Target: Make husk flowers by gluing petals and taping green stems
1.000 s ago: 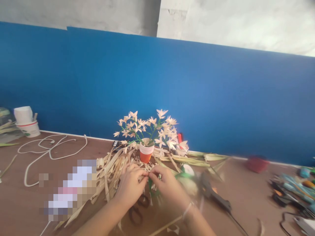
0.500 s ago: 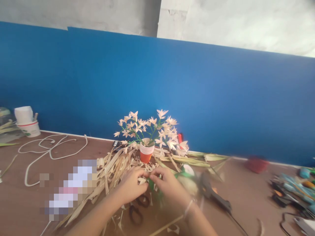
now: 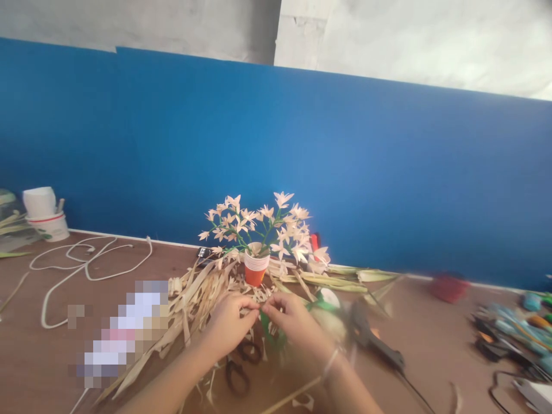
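Note:
My left hand and my right hand meet over the brown table, fingertips pinched together on a small pale straw flower piece with a green stem below it. Both hands are closed in a pinch. Just beyond them stands an orange paper cup holding a bunch of pale straw flowers on green stems. A heap of dried leaf strips lies left of my hands. Black-handled scissors lie on the table under my wrists.
A black glue gun with its cord lies right of my right hand. A white cord loops at the left, with white cups behind it. Blurred tools and a red dish sit at the right. A blue panel backs the table.
My hands stay pinched together at almost the same spot; the left wrist has dropped a little, baring more of the scissors. Nothing else has moved.

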Motion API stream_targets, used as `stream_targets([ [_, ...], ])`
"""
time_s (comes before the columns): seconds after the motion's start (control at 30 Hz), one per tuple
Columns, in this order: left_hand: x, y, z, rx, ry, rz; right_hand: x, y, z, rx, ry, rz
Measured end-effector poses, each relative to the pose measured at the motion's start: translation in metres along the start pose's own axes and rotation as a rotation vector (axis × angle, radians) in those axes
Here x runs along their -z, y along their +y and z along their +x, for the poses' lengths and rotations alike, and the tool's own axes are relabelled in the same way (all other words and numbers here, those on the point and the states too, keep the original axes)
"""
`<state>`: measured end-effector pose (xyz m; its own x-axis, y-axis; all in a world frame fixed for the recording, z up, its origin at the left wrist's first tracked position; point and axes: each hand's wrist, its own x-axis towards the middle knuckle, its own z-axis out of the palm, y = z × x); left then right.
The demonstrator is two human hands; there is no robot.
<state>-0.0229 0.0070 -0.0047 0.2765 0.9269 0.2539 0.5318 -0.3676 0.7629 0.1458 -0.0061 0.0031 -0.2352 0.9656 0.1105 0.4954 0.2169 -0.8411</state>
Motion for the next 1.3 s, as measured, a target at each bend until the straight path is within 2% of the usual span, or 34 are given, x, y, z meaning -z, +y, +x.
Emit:
stream_targets([
  [0.27,-0.004,0.0,-0.001,0.033,0.08,0.032,0.01,-0.018,-0.004,-0.02,-0.004,-0.052],
  [0.4,-0.006,-0.001,-0.002,0.065,0.037,-0.059,0.013,-0.02,-0.004,-0.026,-0.033,-0.031],
  [0.57,-0.009,0.0,-0.002,0.171,-0.024,-0.17,0.011,-0.011,-0.003,-0.029,-0.026,-0.041],
  [0.67,-0.012,0.0,-0.003,0.181,-0.054,-0.208,0.01,-0.008,-0.004,-0.03,-0.034,-0.096],
  [0.77,-0.014,-0.001,-0.004,0.197,-0.054,-0.226,0.021,-0.007,-0.005,-0.071,-0.021,-0.206],
  [0.87,-0.014,-0.001,-0.005,0.234,-0.048,-0.217,0.05,-0.003,-0.011,-0.156,0.124,-0.385],
  [0.97,-0.014,0.0,-0.005,0.238,-0.063,-0.206,0.09,0.008,-0.028,-0.429,0.264,-0.629],
  [1.07,-0.015,-0.002,-0.004,0.246,-0.061,-0.223,0.117,0.022,-0.055,-0.539,0.304,-0.699],
  [1.13,-0.017,-0.004,-0.003,0.247,-0.077,-0.238,0.119,0.03,-0.073,-0.598,0.29,-0.77],
  [1.3,-0.019,-0.006,-0.004,0.215,-0.107,-0.277,0.102,0.054,-0.092,-0.675,0.333,-0.886],
])
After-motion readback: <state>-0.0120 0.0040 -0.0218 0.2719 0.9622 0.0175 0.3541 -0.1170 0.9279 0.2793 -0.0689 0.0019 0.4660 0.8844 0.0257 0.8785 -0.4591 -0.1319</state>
